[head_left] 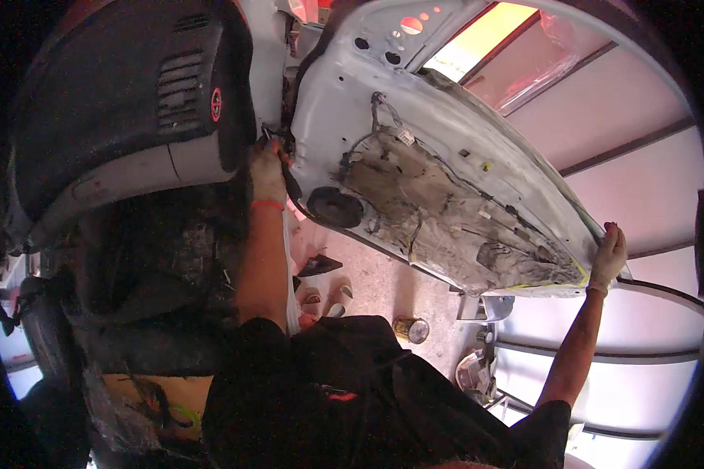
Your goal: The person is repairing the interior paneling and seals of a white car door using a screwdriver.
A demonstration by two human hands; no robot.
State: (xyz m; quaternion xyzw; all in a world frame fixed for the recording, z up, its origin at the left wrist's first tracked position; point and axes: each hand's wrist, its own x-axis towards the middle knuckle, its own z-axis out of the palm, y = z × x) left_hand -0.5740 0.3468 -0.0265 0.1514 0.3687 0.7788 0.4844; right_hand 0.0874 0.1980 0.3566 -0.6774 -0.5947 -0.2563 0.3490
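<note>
A car door (446, 117) without its inner trim hangs wide open in front of me, its pale metal bare around a grimy grey-brown liner (414, 176). My left hand (268, 172), in a light glove, reaches into the gap between the door's hinge side and the car body. Its fingers are closed near a small dark part there; what they grip is too small to make out. At the door's far right end, my right hand (608, 254), also gloved, is closed on the edge. A wiring harness (395, 125) with a white label runs across the door.
The black dashboard (125, 86) with an air vent stands on the left, above a dark cabin floor. Below the door, the floor (368, 262) carries a metal can (411, 330) and, beside my feet, a dark flat piece (321, 266). White wall panels (649, 180) curve along the right.
</note>
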